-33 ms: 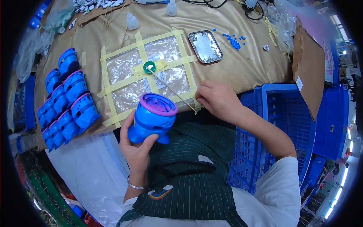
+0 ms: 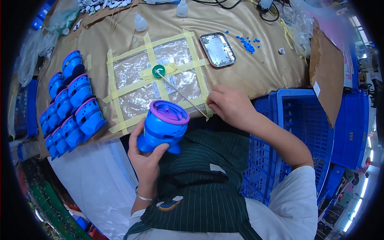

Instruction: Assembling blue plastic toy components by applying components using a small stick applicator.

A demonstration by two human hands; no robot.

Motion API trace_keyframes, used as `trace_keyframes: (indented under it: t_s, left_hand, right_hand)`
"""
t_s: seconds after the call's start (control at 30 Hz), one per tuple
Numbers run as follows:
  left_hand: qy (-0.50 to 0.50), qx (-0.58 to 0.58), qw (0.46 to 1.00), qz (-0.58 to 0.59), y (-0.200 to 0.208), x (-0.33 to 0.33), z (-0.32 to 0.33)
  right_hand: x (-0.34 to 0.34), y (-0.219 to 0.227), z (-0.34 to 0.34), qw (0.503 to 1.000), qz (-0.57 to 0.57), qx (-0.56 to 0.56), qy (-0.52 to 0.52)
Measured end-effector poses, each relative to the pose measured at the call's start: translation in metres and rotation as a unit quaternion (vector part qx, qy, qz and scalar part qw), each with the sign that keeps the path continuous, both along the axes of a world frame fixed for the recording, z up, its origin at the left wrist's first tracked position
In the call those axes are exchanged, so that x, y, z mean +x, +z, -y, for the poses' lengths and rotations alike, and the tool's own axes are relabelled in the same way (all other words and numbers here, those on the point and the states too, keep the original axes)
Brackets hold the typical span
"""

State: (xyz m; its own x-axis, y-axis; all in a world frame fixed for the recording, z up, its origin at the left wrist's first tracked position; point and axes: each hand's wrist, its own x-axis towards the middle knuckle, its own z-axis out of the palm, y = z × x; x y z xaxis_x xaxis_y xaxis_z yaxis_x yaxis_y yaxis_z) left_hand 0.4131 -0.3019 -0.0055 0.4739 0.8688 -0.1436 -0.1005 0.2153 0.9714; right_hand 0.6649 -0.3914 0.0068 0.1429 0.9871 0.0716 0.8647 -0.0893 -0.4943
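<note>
My left hand is wrapped round a blue plastic toy body with a purple ring at its open top and flared feet below. It is held tilted in front of the table's near edge. My right hand rests at the table edge, fingers curled together; whatever they may hold is hidden. Just left of these fingers lies the end of a thin wooden stick. The stick's other end sits in a small green cap with something white in it, on a clear plastic sheet taped down with yellow tape.
Several matching blue toy bodies stand grouped at the left. A metal tray and small blue pieces lie beyond my right hand. Two white squeeze bottles stand at the back. A blue crate and a cardboard flap are on the right.
The toy body in my left hand has shifted very slightly to the right. My right hand looks unmoved.
</note>
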Motion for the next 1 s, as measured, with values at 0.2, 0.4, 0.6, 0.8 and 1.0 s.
trace_keyframes:
  t_s: [0.2, 0.4, 0.6, 0.8, 1.0]
  left_hand:
    - [-0.035, -0.103, 0.993, 0.050, -0.003, -0.004, 0.013]
    - [-0.095, -0.114, 0.987, 0.058, -0.009, 0.000, 0.023]
    - [-0.136, -0.041, 0.990, 0.018, -0.001, 0.004, 0.028]
    - [-0.148, 0.010, 0.989, -0.005, -0.004, 0.001, 0.027]
    - [-0.148, 0.047, 0.988, -0.023, -0.003, 0.000, 0.026]
  right_hand:
    - [-0.006, 0.000, -0.002, 0.999, 0.054, 0.008, -0.007]
    - [-0.024, 0.033, 0.005, 0.961, -0.272, -0.028, -0.050]
    - [-0.035, 0.031, 0.008, 0.950, -0.309, -0.023, -0.027]
    - [-0.040, 0.025, 0.009, 0.960, -0.277, -0.011, -0.045]
    - [-0.043, 0.025, 0.009, 0.956, -0.287, -0.010, -0.060]
